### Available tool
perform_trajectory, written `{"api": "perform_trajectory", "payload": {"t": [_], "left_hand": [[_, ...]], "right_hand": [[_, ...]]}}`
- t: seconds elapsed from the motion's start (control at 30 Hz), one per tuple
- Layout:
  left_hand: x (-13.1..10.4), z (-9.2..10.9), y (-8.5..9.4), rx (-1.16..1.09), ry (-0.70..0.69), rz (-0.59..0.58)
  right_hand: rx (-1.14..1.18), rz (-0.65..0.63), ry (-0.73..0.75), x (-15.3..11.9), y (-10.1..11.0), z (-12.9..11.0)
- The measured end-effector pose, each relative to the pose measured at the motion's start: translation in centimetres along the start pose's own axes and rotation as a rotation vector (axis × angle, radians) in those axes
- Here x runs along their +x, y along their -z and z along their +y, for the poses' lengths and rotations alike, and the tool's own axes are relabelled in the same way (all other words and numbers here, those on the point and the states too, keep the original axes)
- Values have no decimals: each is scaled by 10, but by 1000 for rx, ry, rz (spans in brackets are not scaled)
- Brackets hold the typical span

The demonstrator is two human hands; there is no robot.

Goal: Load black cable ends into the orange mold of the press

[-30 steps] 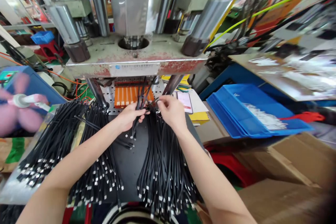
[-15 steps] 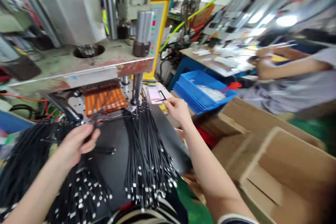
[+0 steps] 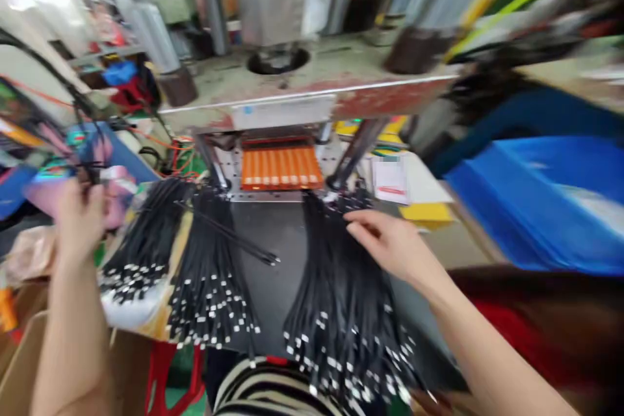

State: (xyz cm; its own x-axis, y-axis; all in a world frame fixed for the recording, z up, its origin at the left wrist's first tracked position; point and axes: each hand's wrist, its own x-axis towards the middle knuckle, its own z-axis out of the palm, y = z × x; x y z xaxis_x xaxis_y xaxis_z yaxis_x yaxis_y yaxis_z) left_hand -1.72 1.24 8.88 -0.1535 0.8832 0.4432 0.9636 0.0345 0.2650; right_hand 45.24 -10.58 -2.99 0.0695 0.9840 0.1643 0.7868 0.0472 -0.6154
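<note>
My left hand (image 3: 82,218) is raised at the far left, blurred, its fingers closed around something dark that I cannot make out. My right hand (image 3: 390,240) is over the top of the right bundle of black cables (image 3: 341,292), its thumb and index finger pressed together; what they pinch is too small to tell. Two more bundles of black cables with pale ends, a middle one (image 3: 212,273) and a left one (image 3: 151,234), lie on the left. A few loose cables (image 3: 244,244) cross the black surface. The orange slotted block (image 3: 281,166) sits inside the press.
The press's heavy plate (image 3: 361,94) spans the view above the orange block, with metal posts on both sides. A pink and white card (image 3: 390,179) lies right of the press. Blue trays (image 3: 526,208) stand at the right, a red stool (image 3: 163,377) below the left edge.
The view has swung left. My left hand has moved from in front of the press to the far left. My right hand has come from beside the card, where it held a thin black piece, to the right bundle.
</note>
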Motion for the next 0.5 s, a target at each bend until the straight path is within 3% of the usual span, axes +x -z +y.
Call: {"api": "perform_trajectory", "payload": {"t": [0.07, 0.1, 0.2, 0.33, 0.5], "left_hand": [[-3, -26, 2, 271, -10, -106], [-8, -34, -3, 406, -25, -216], [-33, -40, -30, 593, -12, -373], [-64, -36, -54, 660, -34, -296], [-76, -31, -57, 635, -75, -182]], "right_hand": [[49, -276, 257, 22, -32, -52], [30, -374, 342, 29, -49, -76], [-104, -505, 389, 46, -93, -127], [-157, -562, 304, 64, -121, -147], [-169, -579, 286, 65, -127, -150]]}}
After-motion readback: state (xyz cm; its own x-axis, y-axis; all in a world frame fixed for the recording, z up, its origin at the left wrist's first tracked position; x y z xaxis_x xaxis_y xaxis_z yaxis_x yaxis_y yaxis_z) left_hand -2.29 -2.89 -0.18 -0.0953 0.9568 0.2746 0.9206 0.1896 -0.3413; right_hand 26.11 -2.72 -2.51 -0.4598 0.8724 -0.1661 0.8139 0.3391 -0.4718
